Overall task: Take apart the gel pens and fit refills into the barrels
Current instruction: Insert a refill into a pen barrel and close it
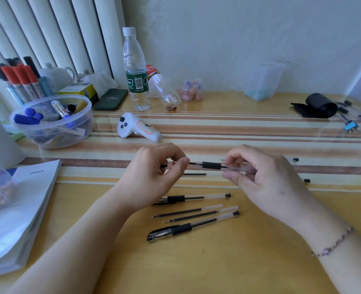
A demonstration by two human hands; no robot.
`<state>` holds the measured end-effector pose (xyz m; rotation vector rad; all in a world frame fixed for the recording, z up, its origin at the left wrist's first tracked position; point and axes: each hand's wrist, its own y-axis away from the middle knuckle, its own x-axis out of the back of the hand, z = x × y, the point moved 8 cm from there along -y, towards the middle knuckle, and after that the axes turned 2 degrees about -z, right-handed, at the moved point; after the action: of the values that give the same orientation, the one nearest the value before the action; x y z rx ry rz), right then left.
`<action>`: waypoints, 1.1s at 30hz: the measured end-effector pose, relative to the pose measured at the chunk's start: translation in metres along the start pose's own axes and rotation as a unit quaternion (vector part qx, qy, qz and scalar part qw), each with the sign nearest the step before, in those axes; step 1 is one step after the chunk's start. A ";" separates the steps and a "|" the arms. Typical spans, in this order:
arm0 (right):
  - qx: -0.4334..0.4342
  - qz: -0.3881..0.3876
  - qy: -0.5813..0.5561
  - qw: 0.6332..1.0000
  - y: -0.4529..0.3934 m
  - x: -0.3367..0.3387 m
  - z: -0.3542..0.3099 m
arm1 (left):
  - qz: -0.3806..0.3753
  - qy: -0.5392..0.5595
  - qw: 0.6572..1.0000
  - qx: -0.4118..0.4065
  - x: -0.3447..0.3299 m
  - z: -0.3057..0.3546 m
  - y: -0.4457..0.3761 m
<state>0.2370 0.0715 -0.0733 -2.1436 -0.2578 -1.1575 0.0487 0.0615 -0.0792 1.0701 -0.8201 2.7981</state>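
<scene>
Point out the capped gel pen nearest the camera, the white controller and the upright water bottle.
capped gel pen (193, 225): head view, barrel
white controller (140, 128): head view, handle
water bottle (136, 81): head view, green label

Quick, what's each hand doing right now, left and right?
Left hand: pinching the tip end of the pen.
Right hand: gripping the same pen by its clear barrel.

1. Yellow wooden table (196, 262) w/ striped runner (217, 132) across the middle.
2. Near edge: capped gel pen (192, 227), 2 loose refills (188, 211), another pen (196, 197).
3. On runner: white controller (138, 128), loose refill (193, 174).
4. Left: clear tub of markers (52, 124), Office book (16, 209).
5. Back: water bottle (135, 71), phone (110, 99), black pouch (317, 108).
</scene>
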 end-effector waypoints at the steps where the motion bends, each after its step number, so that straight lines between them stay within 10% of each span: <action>1: -0.012 -0.008 0.024 1.000 0.000 0.002 0.007 | 0.005 0.014 1.000 0.018 0.003 -0.004 0.000; 7: -0.194 0.003 0.091 0.977 0.003 0.026 0.075 | 0.062 0.024 0.997 0.051 0.023 -0.017 -0.001; 15: -0.086 0.030 -0.166 0.982 -0.002 0.013 0.025 | 0.038 0.060 0.997 0.017 0.005 -0.007 -0.001; 21: -0.091 0.057 -0.095 0.990 -0.003 0.021 0.035 | 0.042 0.031 0.997 0.060 0.004 -0.024 -0.002; 26: -0.180 0.093 -0.020 0.979 0.000 0.025 0.068 | -0.025 -0.202 0.971 0.123 -0.003 -0.045 0.001; 33: -0.073 0.068 -0.100 0.990 -0.009 -0.001 0.033 | -0.060 -0.274 0.955 0.095 -0.010 -0.041 -0.001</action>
<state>0.2546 0.0999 -0.0824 -2.3690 -0.1148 -0.9094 0.0314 0.0842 -0.1100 1.9055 -0.4848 2.5360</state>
